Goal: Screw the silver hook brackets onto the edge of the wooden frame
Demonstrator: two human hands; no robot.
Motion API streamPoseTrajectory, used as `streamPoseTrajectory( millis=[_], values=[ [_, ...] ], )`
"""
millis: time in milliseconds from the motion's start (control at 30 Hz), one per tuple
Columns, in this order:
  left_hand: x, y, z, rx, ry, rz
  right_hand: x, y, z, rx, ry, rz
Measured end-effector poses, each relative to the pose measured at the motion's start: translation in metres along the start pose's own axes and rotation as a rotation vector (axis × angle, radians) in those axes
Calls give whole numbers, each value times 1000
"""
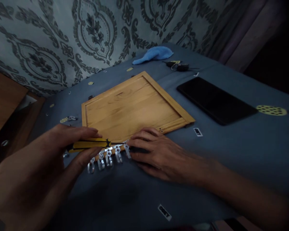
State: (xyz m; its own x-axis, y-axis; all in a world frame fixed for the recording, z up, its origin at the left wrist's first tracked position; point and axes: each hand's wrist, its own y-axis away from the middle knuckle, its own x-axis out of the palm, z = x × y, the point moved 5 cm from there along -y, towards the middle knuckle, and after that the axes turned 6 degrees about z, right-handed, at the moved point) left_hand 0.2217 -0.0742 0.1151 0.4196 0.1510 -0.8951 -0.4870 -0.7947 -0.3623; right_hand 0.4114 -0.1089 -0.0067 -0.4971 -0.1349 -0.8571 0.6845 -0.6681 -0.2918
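My left hand [55,157] grips a yellow and black screwdriver [90,144] between thumb and fingers, its shaft pointing right to a metal hook. Several silver hooks [109,156] are lined up along the near edge of a wooden panel [130,106] with a raised frame. Bent over the right end of that row, my right hand [156,154] touches the last hook and the panel's near edge. What its fingertips hold is partly hidden.
A black flat device [216,101] lies right of the panel on the blue cloth [183,199]. Behind it are keys [180,66] and a blue rag [154,54]. Small metal parts [72,118] sit left of the panel. A wooden cabinet [7,102] stands at far left.
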Motion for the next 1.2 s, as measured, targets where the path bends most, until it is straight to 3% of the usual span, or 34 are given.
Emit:
streamPoseTrajectory(
  millis=[167, 433, 733, 900, 1200],
  values=[
    [11, -3, -4, 91, 28, 61, 1, 1, 0, 3, -8, -1],
    [13, -2, -1, 85, 91, 57, 0, 0, 0, 6, -19, -10],
    [16, -5, -4, 175, 161, 36, 0, 0, 0, 7, -14, 2],
    [16, -6, -6, 105, 161, 48, 1, 0, 0, 6, -1, -6],
    [19, -7, -13, 216, 139, 19, -1, -1, 0, -10, 1, -7]
  ],
)
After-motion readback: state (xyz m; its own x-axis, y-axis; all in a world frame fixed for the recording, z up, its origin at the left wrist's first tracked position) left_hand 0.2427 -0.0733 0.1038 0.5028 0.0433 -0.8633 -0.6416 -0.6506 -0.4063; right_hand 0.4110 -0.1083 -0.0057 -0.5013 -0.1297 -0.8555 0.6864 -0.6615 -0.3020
